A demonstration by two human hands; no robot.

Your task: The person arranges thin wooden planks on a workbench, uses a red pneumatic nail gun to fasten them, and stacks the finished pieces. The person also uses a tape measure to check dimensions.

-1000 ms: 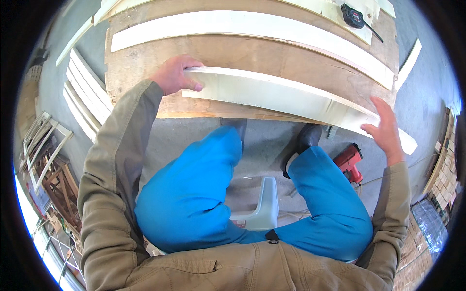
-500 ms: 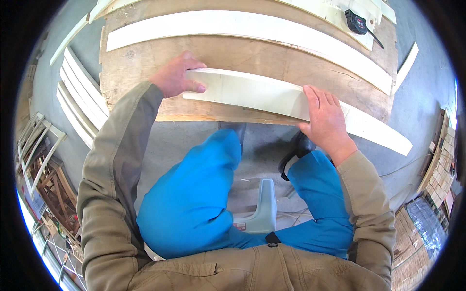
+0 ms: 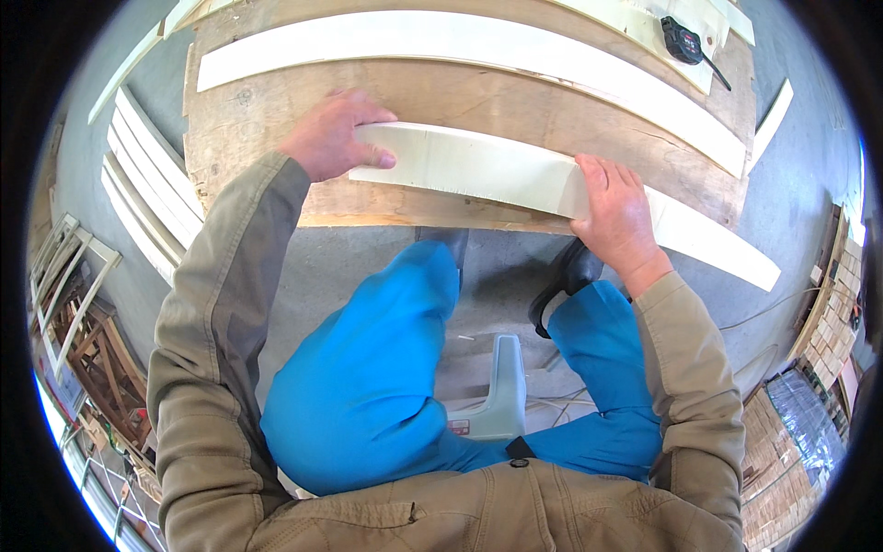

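Observation:
A pale wooden board [image 3: 478, 166] lies across the near edge of the plywood table [image 3: 267, 106], its right end jutting out past the edge. My left hand [image 3: 336, 136] grips the board's left end, thumb on the near side and fingers at the far side. Further right, my right hand [image 3: 614, 207] is closed over the board, fingers on top and thumb toward its near edge. Beyond it, a longer pale board [image 3: 460, 41] lies across the table, apart from both hands.
A black tape measure [image 3: 682, 40] rests on boards at the far right of the table. Several pale planks [image 3: 152, 170] lie on the floor at left, near wooden frames [image 3: 78, 285]. A light grey plastic stool [image 3: 504, 391] is between my legs. Stacked wood pieces [image 3: 832, 317] stand at right.
The view has shifted slightly. Both hands keep their hold on the near board, which stays in almost the same place.

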